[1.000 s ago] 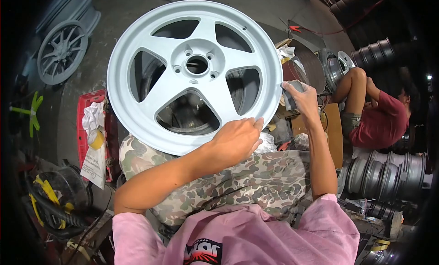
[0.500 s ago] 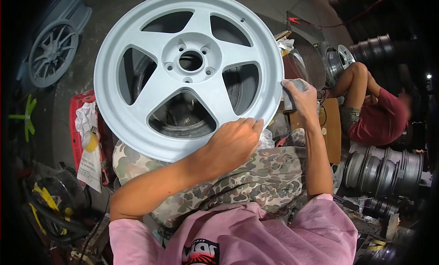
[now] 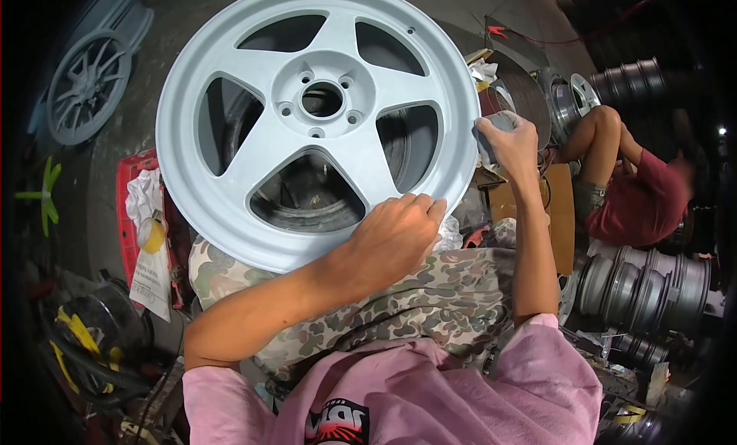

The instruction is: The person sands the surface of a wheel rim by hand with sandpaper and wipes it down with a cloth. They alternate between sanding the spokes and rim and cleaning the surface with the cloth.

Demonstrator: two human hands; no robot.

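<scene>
A large pale grey five-spoke wheel rim (image 3: pixel 368 130) lies across the lap on camouflage trousers (image 3: pixel 453 291). My left hand (image 3: pixel 403 234) curls over the rim's lower right edge, fingers together and gripping it. At the rim's right outer edge, my right hand (image 3: pixel 510 142) pinches a dark grey pad (image 3: pixel 500 123) between thumb and fingers and presses it to the side of the rim. The underside of the pad and some fingertips are hidden.
Left of the rim is a red tray (image 3: pixel 125 207) with white cloth and a yellow tape roll (image 3: pixel 151 235). Another person (image 3: pixel 637 192) in a red shirt crouches at the right, above stacked metal rims (image 3: pixel 645 284). A spoked wheel (image 3: pixel 90 86) stands at upper left.
My right hand with the pad has moved slightly up along the rim's edge. The rim has shifted slightly, and my left hand keeps its place on it.
</scene>
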